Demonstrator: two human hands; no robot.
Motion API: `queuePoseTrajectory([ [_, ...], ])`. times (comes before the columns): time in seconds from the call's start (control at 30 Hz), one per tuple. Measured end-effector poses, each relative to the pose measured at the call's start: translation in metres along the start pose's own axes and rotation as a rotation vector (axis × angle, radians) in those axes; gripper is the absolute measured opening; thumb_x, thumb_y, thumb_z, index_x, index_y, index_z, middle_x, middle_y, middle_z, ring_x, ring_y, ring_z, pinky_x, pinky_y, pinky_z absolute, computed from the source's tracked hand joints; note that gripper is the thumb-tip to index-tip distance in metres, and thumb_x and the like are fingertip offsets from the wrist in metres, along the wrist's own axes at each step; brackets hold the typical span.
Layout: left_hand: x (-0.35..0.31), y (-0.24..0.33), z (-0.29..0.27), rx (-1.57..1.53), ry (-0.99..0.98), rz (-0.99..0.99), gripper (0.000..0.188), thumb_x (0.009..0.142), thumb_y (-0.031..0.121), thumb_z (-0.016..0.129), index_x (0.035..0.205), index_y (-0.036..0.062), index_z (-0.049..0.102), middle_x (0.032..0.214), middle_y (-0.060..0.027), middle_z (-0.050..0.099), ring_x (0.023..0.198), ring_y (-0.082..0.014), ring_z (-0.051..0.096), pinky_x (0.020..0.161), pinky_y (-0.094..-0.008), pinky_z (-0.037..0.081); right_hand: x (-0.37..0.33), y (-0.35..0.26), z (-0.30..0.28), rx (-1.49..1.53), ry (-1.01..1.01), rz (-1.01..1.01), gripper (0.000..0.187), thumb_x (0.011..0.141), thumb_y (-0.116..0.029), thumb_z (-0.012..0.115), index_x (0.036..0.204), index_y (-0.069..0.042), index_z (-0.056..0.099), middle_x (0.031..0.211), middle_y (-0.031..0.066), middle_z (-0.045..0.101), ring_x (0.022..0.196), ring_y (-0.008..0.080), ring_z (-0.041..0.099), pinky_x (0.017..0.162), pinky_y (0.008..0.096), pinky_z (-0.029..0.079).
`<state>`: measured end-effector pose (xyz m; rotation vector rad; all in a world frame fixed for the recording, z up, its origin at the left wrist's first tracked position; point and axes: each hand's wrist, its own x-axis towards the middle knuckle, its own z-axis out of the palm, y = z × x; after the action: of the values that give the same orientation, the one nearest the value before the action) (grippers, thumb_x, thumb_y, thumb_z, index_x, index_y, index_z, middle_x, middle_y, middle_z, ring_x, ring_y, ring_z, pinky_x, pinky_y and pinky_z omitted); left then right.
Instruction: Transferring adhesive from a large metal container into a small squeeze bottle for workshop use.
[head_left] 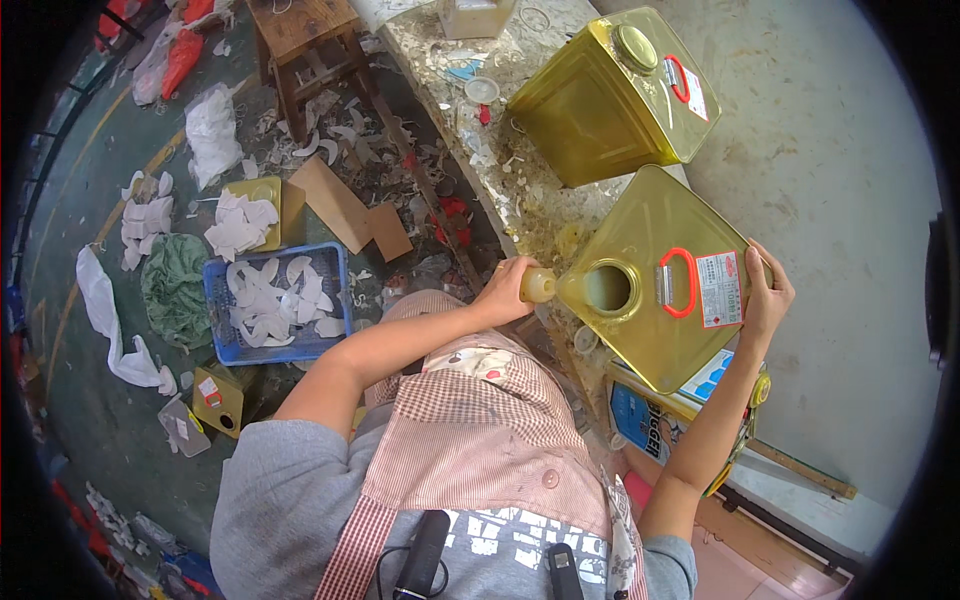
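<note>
The bare left hand (498,298) curls its fingers closed beside the long left edge of the stained, debris-strewn workbench (425,65), its forearm (420,335) extending rightward from a bent elbow. The bare right hand (768,295), well apart, bends its fingers atop a raised forearm (715,425).

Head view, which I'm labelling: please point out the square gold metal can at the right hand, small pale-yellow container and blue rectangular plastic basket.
Square gold metal can (650,232), head view: flat top.
Small pale-yellow container (539,285), head view: exposed end.
Blue rectangular plastic basket (280,353), head view: near side wall.
</note>
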<state>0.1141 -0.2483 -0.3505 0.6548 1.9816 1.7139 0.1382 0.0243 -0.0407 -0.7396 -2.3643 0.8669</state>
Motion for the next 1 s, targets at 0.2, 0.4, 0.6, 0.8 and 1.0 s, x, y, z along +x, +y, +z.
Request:
queuePoseTrajectory([
  [0.2,0.000,0.004,-0.002,-0.009,-0.002,-0.006,0.063,0.067,0.010,0.076,0.121,0.0078,0.045,0.121,-0.0171,0.052,0.119,-0.0399,0.045,0.102,-0.0463,0.038,0.001,0.000,-0.001,0.023,0.007,0.014,0.025,0.087,-0.018,0.074,0.104,0.001,0.074,0.091,0.0074,0.071,0.082,0.0103,0.062,0.076,0.0225,0.049],
  [0.4,0.001,-0.002,0.002,-0.015,0.007,0.002,0.063,0.066,0.008,0.075,0.121,0.0078,0.045,0.122,-0.0187,0.052,0.119,-0.0406,0.046,0.101,-0.0466,0.039,0.004,0.005,-0.003,0.012,0.011,0.021,0.026,0.086,-0.019,0.074,0.104,0.000,0.074,0.092,0.0079,0.071,0.082,0.0105,0.062,0.077,0.0229,0.049],
  [0.6,0.003,-0.002,0.006,-0.008,0.011,0.023,0.064,0.067,0.009,0.077,0.122,0.0079,0.044,0.121,-0.0185,0.052,0.119,-0.0407,0.046,0.100,-0.0470,0.039,0.010,0.016,-0.009,0.027,0.012,0.018,0.027,0.086,-0.020,0.075,0.104,0.000,0.074,0.092,0.0078,0.071,0.084,0.0106,0.062,0.077,0.0231,0.048],
  [0.8,0.005,-0.002,0.008,-0.015,0.012,0.017,0.065,0.067,0.010,0.078,0.122,0.0080,0.044,0.122,-0.0183,0.053,0.119,-0.0407,0.047,0.101,-0.0472,0.039,0.012,0.016,-0.011,0.026,0.017,0.032,0.026,0.087,-0.020,0.074,0.103,0.000,0.074,0.093,0.0071,0.071,0.083,0.0100,0.062,0.076,0.0227,0.048],
  [1.0,0.007,-0.002,0.011,-0.010,0.010,0.013,0.065,0.068,0.010,0.078,0.122,0.0079,0.044,0.122,-0.0185,0.053,0.120,-0.0409,0.046,0.101,-0.0469,0.039,0.016,0.022,-0.014,0.025,0.011,0.030,0.026,0.087,-0.020,0.074,0.104,0.000,0.074,0.092,0.0063,0.071,0.082,0.0092,0.061,0.076,0.0222,0.048],
])
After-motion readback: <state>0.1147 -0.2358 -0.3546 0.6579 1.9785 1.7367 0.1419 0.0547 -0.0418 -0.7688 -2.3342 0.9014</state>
